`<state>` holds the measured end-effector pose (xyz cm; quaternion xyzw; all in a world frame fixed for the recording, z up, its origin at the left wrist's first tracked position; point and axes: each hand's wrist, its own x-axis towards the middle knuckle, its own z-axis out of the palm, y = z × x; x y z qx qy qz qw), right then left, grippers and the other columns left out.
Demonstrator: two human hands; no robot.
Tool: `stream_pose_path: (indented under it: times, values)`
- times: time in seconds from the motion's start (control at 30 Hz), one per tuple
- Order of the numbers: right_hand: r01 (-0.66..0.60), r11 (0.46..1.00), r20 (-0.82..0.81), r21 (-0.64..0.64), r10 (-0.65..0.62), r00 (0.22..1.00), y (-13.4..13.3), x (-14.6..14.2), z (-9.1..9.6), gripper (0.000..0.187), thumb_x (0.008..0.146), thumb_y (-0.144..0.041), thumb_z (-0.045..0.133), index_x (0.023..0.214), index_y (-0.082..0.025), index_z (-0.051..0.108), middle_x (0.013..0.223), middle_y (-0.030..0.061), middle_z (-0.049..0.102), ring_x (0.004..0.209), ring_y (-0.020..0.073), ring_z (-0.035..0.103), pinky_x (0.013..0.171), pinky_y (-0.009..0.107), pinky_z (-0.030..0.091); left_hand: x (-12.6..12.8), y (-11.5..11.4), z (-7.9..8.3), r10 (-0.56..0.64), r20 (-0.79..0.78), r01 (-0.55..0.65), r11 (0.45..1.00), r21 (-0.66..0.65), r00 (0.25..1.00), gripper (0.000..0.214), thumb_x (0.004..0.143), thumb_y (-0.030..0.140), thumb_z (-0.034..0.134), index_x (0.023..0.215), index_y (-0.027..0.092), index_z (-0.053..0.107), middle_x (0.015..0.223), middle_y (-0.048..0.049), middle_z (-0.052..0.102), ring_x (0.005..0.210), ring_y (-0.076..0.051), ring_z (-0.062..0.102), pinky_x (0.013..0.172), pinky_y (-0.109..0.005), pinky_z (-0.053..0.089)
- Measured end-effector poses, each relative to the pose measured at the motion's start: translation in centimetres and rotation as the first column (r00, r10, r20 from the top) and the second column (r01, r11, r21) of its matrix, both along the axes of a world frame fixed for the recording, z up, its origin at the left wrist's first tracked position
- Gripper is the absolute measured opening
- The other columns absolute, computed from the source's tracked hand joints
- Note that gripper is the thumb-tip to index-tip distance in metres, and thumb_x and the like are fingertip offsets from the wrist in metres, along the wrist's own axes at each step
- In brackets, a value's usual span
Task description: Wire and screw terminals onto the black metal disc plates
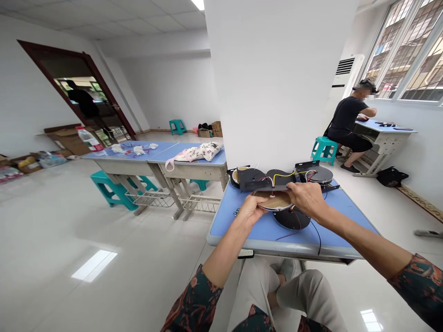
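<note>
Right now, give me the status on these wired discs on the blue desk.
Done: the far black disc already has yellow and red wires running to a black plate. In hand: the left hand and right hand hold a tan-faced disc. Left: the lower black disc trails loose wires.

Left hand [249, 210] and right hand [306, 198] gripping a round wired disc [273, 201] above a blue desk [224, 226]

My sleeves [194, 299] dark green, red and orange floral print, same on both arms. Trousers [308, 295] off-white, loose, soft-looking cloth. Pale grey sock [287, 267] at the bottom of view, could be a shoe, can't tell.
</note>
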<state>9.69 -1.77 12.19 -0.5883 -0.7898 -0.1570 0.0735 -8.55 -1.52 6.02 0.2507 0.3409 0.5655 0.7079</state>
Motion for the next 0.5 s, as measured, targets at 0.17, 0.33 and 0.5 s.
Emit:
stream_pose_path:
  times: [0.17, 0.33, 0.5]
  values:
    - [0.226, 0.964, -0.078, 0.140, -0.217, 0.973, 2.0, 1.1, 2.3, 0.057, 0.104, -0.050, 0.038, 0.095, -0.011, 0.078, 0.085, 0.0204, 0.077, 0.085, 0.0295, 0.073, 0.062, 0.030, 0.032, -1.3, 0.7, 0.4, 0.018, -0.069, -0.015, 0.999, 0.044, 0.997, 0.047, 0.059, -0.003, 0.069, 0.103, 0.014, 0.069, 0.098, -0.0096, 0.077, 0.091, -0.027, 0.073, 0.081, -0.038, 0.062]
    - [0.241, 0.955, -0.112, 0.172, -0.224, 0.968, 3.4, 2.0, 3.8, 0.052, 0.104, -0.048, 0.040, 0.103, -0.013, 0.078, 0.087, 0.0194, 0.077, 0.087, 0.0298, 0.072, 0.063, 0.030, 0.031, -3.5, 1.4, 1.9, 0.043, -0.138, -0.031, 0.996, 0.086, 0.990, 0.046, 0.059, -0.002, 0.068, 0.102, 0.011, 0.069, 0.099, -0.0109, 0.077, 0.085, -0.024, 0.073, 0.074, -0.035, 0.063]
    - [0.271, 0.942, -0.195, 0.199, -0.233, 0.953, 5.3, 1.9, 4.0, 0.052, 0.104, -0.046, 0.040, 0.104, -0.011, 0.078, 0.090, 0.0211, 0.077, 0.089, 0.0314, 0.072, 0.065, 0.031, 0.033, -6.0, 2.9, 3.2, 0.109, -0.266, -0.098, 0.994, 0.057, 0.958, 0.044, 0.060, -0.005, 0.066, 0.101, 0.012, 0.069, 0.097, -0.0114, 0.078, 0.087, -0.026, 0.075, 0.076, -0.037, 0.064]
